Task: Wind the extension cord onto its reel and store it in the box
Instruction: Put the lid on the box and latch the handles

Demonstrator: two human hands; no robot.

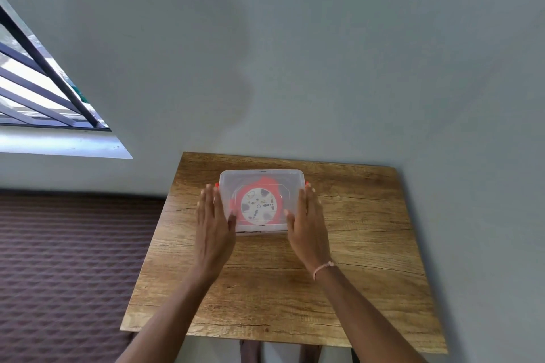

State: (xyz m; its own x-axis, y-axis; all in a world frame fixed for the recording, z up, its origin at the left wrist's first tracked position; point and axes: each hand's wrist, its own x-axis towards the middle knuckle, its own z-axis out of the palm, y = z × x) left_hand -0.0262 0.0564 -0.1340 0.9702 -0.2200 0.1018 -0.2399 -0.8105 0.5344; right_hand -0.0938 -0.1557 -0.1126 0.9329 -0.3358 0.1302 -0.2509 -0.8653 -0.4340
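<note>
A clear plastic box (290, 183) with its translucent lid on sits at the far middle of the wooden table (368, 230). Through the lid shows a red cord reel (240, 200) with a white round face, lying flat inside. My left hand (213, 215) lies flat against the box's left side, thumb on the lid's near left corner. My right hand (308, 215) presses the right side the same way, thumb on the lid's near right corner. No loose cord is visible.
The table stands against a grey wall (324, 68). A bed with a dark patterned cover (67, 259) lies to the left of the table. A barred window (38, 91) is at the upper left.
</note>
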